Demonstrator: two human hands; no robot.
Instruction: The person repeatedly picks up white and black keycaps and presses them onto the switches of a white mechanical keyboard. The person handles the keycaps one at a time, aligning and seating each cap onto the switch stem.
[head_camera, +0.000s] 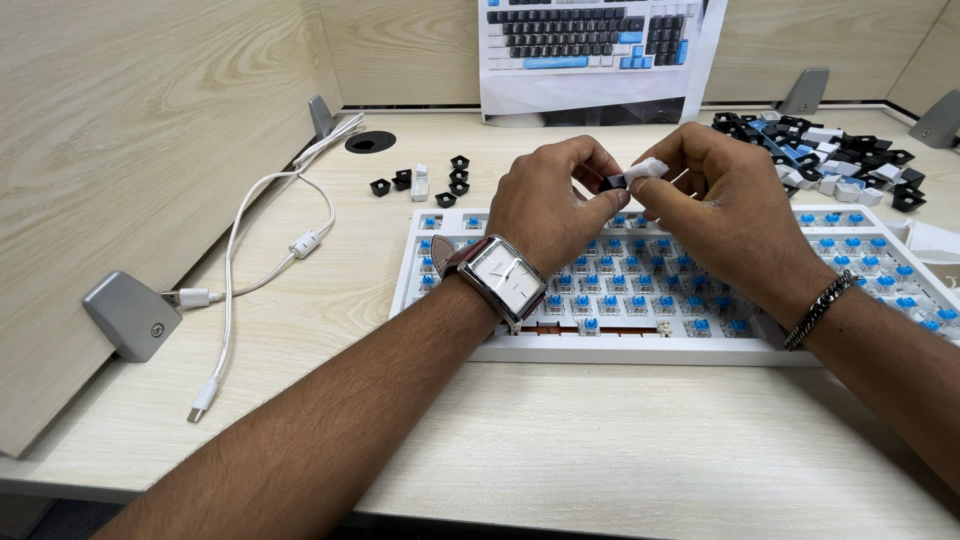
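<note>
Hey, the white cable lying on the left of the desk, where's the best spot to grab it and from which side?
Probably the white cable is best taken at its thick ferrite bead, pinched from above: it lies flat on the desk with bare space around, and the lump gives fingers purchase.

Bright, even overhead light, soft shadows (slight wide-angle edge stretch)

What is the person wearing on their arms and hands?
Both arms are bare, with no sleeves or gloves. The left wrist has a watch with a square white face, a silver case and a reddish-brown leather strap. The right wrist has a thin dark beaded bracelet. No rings show on the fingers.
</note>
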